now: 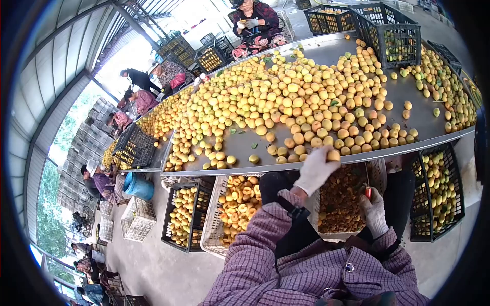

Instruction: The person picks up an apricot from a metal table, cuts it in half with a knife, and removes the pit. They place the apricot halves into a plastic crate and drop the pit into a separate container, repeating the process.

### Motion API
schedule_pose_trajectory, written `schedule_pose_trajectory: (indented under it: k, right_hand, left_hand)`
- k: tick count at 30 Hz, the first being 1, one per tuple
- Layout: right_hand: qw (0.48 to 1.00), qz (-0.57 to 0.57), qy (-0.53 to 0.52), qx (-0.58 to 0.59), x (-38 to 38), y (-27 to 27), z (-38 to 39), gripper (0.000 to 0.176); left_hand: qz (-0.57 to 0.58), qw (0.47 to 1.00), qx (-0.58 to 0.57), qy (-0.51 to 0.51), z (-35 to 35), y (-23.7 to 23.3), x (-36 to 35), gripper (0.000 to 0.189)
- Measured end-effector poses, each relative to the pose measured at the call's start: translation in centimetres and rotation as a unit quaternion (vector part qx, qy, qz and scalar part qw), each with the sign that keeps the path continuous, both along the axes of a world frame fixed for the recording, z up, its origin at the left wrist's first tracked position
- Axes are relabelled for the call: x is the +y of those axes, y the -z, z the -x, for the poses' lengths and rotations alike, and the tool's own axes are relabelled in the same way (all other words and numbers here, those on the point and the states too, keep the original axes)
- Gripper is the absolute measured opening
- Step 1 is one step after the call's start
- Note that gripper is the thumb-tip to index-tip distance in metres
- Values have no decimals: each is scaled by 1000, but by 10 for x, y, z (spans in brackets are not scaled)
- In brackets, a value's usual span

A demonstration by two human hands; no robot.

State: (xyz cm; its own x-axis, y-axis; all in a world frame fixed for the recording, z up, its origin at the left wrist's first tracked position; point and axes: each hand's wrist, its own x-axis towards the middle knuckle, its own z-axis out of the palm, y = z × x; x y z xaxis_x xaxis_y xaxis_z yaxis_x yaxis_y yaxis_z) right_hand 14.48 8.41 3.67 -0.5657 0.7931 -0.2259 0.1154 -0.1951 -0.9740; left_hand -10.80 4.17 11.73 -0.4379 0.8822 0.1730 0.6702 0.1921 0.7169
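Note:
My left hand (315, 169), in a white glove, is closed on a yellow-orange fruit (333, 155) at the front edge of the metal table (245, 168). My right hand (374, 210), also gloved, grips a small tool with a red handle (368, 193); a thin blade seems to rise from it. Beneath my hands, between my knees, stands a crate of brown pits (339, 204). Left of it, a white crate (212, 229) holds halved orange fruit (240, 200). Many whole fruits (291, 97) lie heaped across the table.
A black crate (388, 43) stands on the table at the back right. Black crates of fruit (179, 214) (439, 188) stand on the floor at both sides. A co-worker (255, 25) sits across the table; several other people are at the left, near a blue bucket (138, 186).

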Motion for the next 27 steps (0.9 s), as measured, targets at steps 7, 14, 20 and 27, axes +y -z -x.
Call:
schedule_pose_trajectory:
  k: [7,14,20,27]
  right_hand:
    - [994,-50,68,-70,8,26,-2,35]
    - [983,134,5,123,8,-15,-9,36]
    - [994,14,-101,25,18,-15,-20,31]
    - [991,-55,44,-117,9,-35,-29,36]
  left_hand:
    - [38,993,-103,36,-112,59,-12,50]
    - [-13,783,-594,181,-97,58,-28,51]
    - [-56,869,-360,334,-89,65,-26,39]
    - [11,616,-766,181,-109,69,-19,48]
